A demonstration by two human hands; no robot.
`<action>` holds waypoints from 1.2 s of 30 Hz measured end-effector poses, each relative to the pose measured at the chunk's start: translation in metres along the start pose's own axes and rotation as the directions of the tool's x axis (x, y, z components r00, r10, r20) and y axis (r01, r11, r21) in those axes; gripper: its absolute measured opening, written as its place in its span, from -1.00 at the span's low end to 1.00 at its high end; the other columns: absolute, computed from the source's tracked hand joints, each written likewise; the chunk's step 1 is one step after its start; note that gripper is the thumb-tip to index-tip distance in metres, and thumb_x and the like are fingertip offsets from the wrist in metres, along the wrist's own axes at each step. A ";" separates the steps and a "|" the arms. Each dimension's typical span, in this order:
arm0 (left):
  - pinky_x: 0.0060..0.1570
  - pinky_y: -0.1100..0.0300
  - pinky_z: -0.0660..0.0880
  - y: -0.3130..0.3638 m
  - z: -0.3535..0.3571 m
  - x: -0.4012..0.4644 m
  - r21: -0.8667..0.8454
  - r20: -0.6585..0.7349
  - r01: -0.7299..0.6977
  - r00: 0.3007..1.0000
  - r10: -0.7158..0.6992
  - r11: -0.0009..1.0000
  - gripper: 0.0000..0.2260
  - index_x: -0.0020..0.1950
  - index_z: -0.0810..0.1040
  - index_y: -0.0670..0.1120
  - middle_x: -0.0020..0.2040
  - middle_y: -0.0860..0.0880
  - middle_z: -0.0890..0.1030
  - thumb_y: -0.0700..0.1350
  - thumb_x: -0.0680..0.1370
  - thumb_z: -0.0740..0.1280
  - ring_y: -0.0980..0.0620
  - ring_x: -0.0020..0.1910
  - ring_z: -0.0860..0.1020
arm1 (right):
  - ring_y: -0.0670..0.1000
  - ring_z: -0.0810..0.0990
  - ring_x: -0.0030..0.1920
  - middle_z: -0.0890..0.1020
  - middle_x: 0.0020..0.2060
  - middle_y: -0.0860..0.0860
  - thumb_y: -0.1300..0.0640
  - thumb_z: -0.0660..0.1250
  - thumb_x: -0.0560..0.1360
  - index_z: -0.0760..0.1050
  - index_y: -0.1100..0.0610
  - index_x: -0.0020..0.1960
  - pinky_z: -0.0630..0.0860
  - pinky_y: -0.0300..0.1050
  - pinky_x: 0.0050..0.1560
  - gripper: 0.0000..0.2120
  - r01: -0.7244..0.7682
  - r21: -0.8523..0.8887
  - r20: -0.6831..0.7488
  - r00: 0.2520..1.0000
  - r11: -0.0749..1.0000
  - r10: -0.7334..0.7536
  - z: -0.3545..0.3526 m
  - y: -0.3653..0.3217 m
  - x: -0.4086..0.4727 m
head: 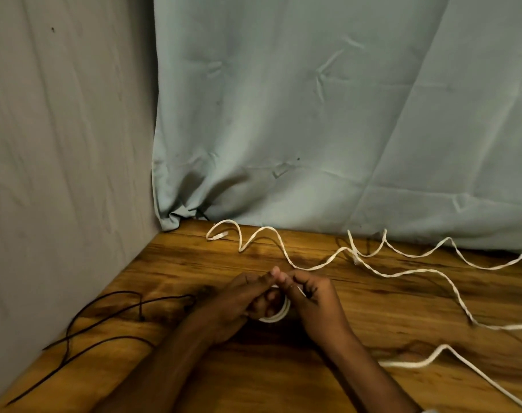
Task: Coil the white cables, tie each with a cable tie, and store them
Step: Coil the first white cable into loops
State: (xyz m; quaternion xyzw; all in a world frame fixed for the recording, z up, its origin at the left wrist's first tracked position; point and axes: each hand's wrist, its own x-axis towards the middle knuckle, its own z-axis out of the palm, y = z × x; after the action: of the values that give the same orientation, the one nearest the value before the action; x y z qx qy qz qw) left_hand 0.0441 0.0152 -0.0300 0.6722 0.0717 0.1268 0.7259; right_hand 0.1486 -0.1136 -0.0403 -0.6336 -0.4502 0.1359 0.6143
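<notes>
Small white cable coil (276,314), loose tail (402,274)

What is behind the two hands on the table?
Behind the left hand and right hand, a loose white cable snakes across the wooden table toward the blue curtain. The hands cover most of the white coil.
</notes>
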 end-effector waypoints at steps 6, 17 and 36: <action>-0.54 0.36 0.22 -0.001 -0.007 0.012 -0.074 -0.283 -0.041 0.959 0.018 0.996 -0.68 -0.39 0.55 -0.09 -0.43 -0.09 0.55 0.10 0.44 0.41 0.16 -0.57 0.35 | 0.14 0.75 0.09 0.77 0.05 0.14 0.19 0.33 0.64 0.60 0.17 0.24 0.67 -0.01 0.09 -0.80 -0.167 0.388 -0.017 0.982 0.906 0.189 0.017 0.001 0.000; -0.10 0.00 0.58 -0.002 -0.008 0.009 -0.057 -0.029 0.066 0.997 -0.067 0.996 -0.70 -0.09 0.66 -0.18 -0.44 -0.03 0.57 0.04 0.60 0.32 -0.01 -0.33 0.63 | 0.13 0.69 -0.30 0.72 -0.18 0.19 0.18 0.19 0.70 0.38 0.20 0.32 0.56 -0.05 -0.28 -0.78 -0.243 0.568 -0.037 0.947 0.787 0.319 0.020 0.001 0.000; 0.20 0.34 0.47 -0.017 -0.019 0.014 0.610 0.059 -0.357 0.911 0.409 0.707 -0.76 0.29 0.57 0.10 0.19 0.22 0.65 -0.09 0.64 0.32 0.23 0.20 0.58 | -0.08 0.54 -0.33 0.62 -0.20 0.10 0.13 0.30 0.67 0.55 0.21 0.23 0.44 -0.21 -0.42 -0.80 -0.245 0.480 -0.120 0.933 0.842 0.339 0.017 0.003 0.002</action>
State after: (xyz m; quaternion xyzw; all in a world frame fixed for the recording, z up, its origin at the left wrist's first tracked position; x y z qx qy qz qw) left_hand 0.0538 0.0366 -0.0473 0.8636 -0.0034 0.2715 0.4248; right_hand 0.1389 -0.1009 -0.0461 -0.5427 -0.2391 0.2660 0.7600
